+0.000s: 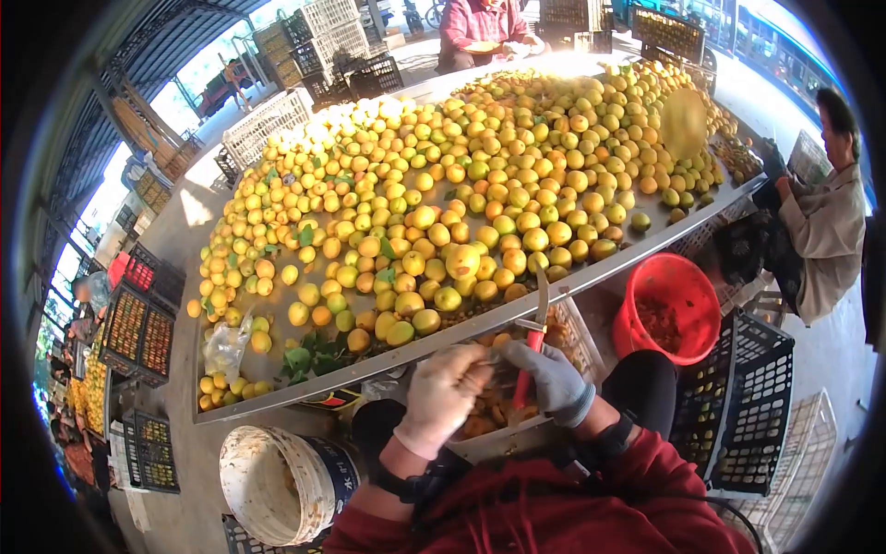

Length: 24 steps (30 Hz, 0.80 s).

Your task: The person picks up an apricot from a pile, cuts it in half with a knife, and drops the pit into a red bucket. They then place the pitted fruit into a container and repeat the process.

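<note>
My left hand point(437, 392), in a pale glove, is closed with its fingers pinched together; whatever lies between them is too small to make out. Close beside it, my right hand point(556, 383) in a grey glove grips a red-handled knife point(528, 365), its blade pointing up toward the table edge. Both hands are over a crate point(574, 343) in front of my lap, which holds orange-brown pieces. Beyond them, a metal-edged table point(369, 371) carries a large spread of round yellow-green fruit point(463, 262).
A red bucket point(666, 309) with brown scraps stands at right, near black crates point(749, 406). At left stands a white bucket point(268, 485). A plastic bag point(226, 346) and leaves point(318, 358) lie on the table. One person point(831, 217) sits at right, another point(475, 32) across.
</note>
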### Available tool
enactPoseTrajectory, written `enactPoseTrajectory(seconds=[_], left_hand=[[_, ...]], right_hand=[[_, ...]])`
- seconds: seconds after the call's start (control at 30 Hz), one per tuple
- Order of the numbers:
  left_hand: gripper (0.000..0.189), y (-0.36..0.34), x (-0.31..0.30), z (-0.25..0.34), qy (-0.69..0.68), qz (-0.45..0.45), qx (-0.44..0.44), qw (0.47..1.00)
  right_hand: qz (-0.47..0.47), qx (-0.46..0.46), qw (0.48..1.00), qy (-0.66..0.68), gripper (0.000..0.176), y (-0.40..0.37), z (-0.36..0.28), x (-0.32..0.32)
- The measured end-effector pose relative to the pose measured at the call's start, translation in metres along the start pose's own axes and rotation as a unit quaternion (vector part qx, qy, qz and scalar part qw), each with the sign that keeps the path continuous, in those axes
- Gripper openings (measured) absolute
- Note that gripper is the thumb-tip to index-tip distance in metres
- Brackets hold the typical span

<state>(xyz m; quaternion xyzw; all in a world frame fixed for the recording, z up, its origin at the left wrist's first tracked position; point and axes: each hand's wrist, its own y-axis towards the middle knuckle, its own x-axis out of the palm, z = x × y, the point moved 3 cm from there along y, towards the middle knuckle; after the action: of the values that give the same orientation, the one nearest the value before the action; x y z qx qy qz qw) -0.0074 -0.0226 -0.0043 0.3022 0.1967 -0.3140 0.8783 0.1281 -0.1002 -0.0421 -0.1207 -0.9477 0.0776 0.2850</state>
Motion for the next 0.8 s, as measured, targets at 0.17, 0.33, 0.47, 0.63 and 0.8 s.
enactPoseTrajectory(seconds=[0.17,0.33,0.47,0.63,0.8], left_hand=[[0.032,0.008,0.017,0.025,0.175,-0.085,-0.008,0.981],[0.037,0.01,0.026,0.037,0.179,-0.126,0.04,0.975],[0.029,0.01,0.033,0.031,0.225,-0.136,0.052,0.963],[0.021,0.011,0.035,0.02,0.275,-0.161,0.068,0.946],[0.026,0.013,0.032,0.018,0.256,-0.2,0.067,0.943]], right_hand=[[-0.055,0.063,0.977,0.196,0.035,0.004,0.025,-0.016],[-0.08,0.059,0.97,0.22,0.036,0.004,0.029,-0.03],[-0.037,0.076,0.976,0.202,0.025,0.002,0.027,-0.029],[-0.058,0.07,0.989,0.119,0.042,0.001,0.028,-0.019],[-0.136,-0.111,0.972,-0.154,0.043,0.003,0.023,-0.021]])
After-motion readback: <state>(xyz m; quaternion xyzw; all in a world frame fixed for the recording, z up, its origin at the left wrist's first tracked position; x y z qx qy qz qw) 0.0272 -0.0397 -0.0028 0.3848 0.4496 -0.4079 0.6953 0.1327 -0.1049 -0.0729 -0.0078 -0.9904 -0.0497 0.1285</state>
